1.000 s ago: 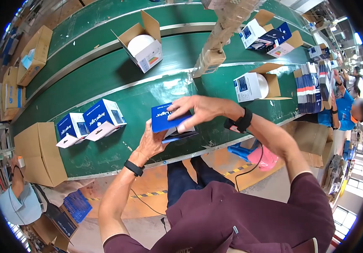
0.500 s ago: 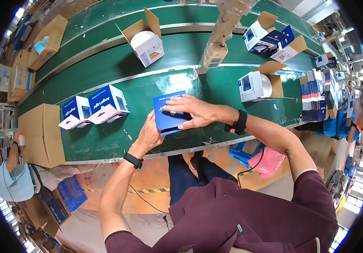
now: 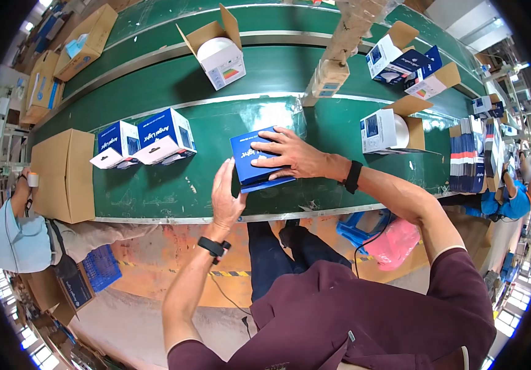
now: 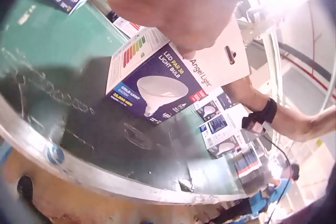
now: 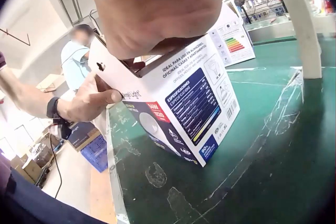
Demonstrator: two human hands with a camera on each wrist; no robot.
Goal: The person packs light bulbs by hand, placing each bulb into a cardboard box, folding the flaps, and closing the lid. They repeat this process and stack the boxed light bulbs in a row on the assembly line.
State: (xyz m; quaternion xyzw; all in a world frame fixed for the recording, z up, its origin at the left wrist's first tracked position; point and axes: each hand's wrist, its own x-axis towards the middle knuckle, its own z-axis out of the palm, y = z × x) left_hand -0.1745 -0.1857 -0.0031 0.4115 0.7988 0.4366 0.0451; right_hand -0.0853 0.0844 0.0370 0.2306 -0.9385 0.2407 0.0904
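Note:
A blue and white light bulb box (image 3: 244,161) stands on the green table in front of me. Its side, printed with a bulb picture, faces the left wrist view (image 4: 160,85). My right hand (image 3: 302,159) lies across the blue top with fingers straight and spread, pressing it. At the box's left front corner is my left hand (image 3: 226,196), fingers extended along the side and thumb at the front edge. A white hang tab with a slot juts from the box front (image 4: 233,56). In the right wrist view, the left thumb (image 5: 111,96) touches the box edge.
Two closed bulb boxes (image 3: 167,137) stand to the left, beside a big brown carton (image 3: 62,179). Open boxes holding white bulbs stand behind (image 3: 225,73) and right (image 3: 379,131). Flat cartons (image 3: 464,157) are stacked far right. A post (image 3: 327,77) rises behind. Other people work at both sides.
The box's raised blue top flap has come down under my right hand, which now lies flatter with fingers spread. My left hand has loosened from its grip, its fingers straightening along the side.

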